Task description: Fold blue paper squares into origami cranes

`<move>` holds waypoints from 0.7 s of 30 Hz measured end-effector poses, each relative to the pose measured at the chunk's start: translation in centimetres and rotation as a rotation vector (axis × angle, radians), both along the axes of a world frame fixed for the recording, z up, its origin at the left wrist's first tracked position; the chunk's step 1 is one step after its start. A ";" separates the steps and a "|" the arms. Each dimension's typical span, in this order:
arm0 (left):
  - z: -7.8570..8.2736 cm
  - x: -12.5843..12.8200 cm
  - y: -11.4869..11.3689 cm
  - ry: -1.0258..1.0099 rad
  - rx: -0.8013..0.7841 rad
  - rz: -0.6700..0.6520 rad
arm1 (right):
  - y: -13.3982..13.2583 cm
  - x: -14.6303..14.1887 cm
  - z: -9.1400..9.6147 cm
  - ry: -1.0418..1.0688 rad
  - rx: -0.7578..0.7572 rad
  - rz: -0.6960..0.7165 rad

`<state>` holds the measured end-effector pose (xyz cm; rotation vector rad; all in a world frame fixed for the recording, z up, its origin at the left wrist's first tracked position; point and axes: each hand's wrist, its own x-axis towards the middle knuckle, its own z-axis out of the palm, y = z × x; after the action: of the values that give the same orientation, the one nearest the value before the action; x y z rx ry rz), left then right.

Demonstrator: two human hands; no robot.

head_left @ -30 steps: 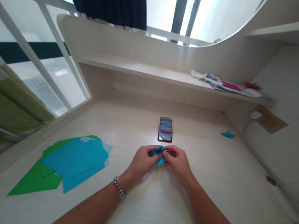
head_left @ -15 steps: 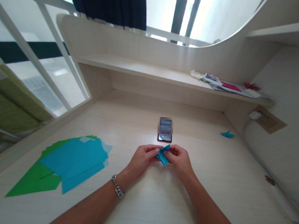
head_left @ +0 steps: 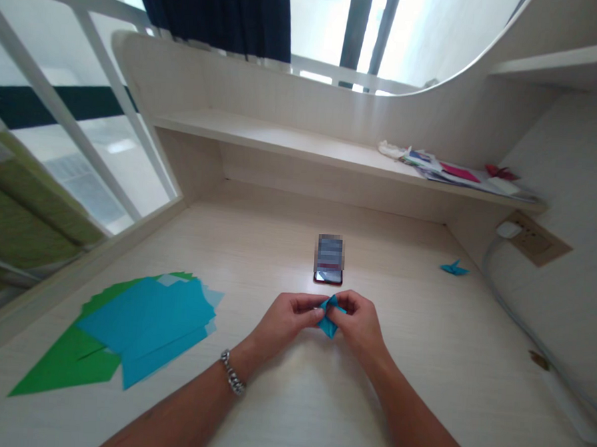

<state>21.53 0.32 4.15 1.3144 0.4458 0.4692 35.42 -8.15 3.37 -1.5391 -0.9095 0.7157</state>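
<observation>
A small folded piece of blue paper (head_left: 329, 322) is pinched between both of my hands just above the pale wooden desk (head_left: 290, 383). My left hand (head_left: 286, 319), with a metal bracelet at its wrist, grips the paper's left side with closed fingers. My right hand (head_left: 360, 323) pinches the right side, its fingers curled round the fold. A pointed tip of the paper hangs down between the two hands. A phone (head_left: 329, 260) lies flat on the desk just beyond my fingers.
A loose stack of blue and green paper sheets (head_left: 133, 325) lies at the left of the desk. A small folded blue paper figure (head_left: 453, 268) sits at the right. A shelf (head_left: 283, 139) above holds papers (head_left: 451, 171). A wall socket with a cable (head_left: 515, 231) is at the right.
Both hands have kept hold of the blue paper and turned it between the fingers. Its upper point has folded down, so less of the paper shows now.
</observation>
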 end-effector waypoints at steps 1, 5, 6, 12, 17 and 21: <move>0.1 0.0 0.0 0.011 0.029 0.005 | 0.0 -0.1 0.0 -0.006 0.000 -0.005; -0.1 0.2 0.0 0.031 0.092 0.033 | 0.0 -0.1 -0.2 -0.051 0.006 -0.021; -0.2 0.2 0.0 0.032 0.089 0.039 | 0.0 -0.1 -0.2 -0.053 0.008 -0.014; -0.6 0.3 0.2 0.001 -0.014 0.057 | -0.1 0.2 -0.1 0.107 0.005 0.105; -1.0 0.3 0.2 0.014 -0.002 0.083 | -0.2 0.0 -0.1 0.137 0.006 0.086; -1.4 0.4 0.3 0.025 0.023 0.090 | -0.1 -0.3 -0.1 0.097 -0.015 0.063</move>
<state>21.90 0.57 2.80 1.3275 0.5236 0.5346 35.17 -8.29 3.27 -1.4810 -0.8855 0.8368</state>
